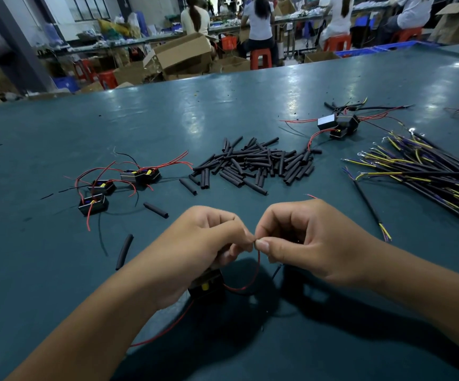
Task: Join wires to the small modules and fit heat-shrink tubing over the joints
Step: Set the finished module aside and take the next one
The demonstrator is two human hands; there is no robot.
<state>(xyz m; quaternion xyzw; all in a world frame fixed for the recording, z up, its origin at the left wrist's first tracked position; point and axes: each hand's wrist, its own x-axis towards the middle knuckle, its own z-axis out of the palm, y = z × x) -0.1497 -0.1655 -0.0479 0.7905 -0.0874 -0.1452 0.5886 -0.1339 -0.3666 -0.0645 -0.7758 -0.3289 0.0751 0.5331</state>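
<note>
A thin red wire (256, 270) is pinched near its upper end between the fingertips of both hands, just above the near part of the green table (57, 270). From the pinch the wire is looped down and left to a small black module (206, 287) with a yellow part on top, which is tucked under the left hand (209, 237) and partly hidden by it. The left hand is curled, its thumb and forefinger closed on the wire. The right hand (302, 237) is curled likewise, its thumb and forefinger clamped on the same wire, touching the left fingertips. A second red wire (165, 329) is seen trailing from under the left wrist toward the near edge.

Beyond the hands, a heap of short black tubes (255, 163) is spread at the middle of the table, with a few loose tubes lying nearer: 1 beside the left forearm (124, 251) and 1 further up (156, 210). To the left, a group of 4 black modules with red leads (118, 185) is laid out. To the right, a bundle of black cables with yellow and purple cores (426, 174) is fanned out, and behind it another cluster of modules (338, 125) is placed. In the background, seated people (258, 20) at long benches, red stools (261, 57) and cardboard boxes (184, 53) are visible.
</note>
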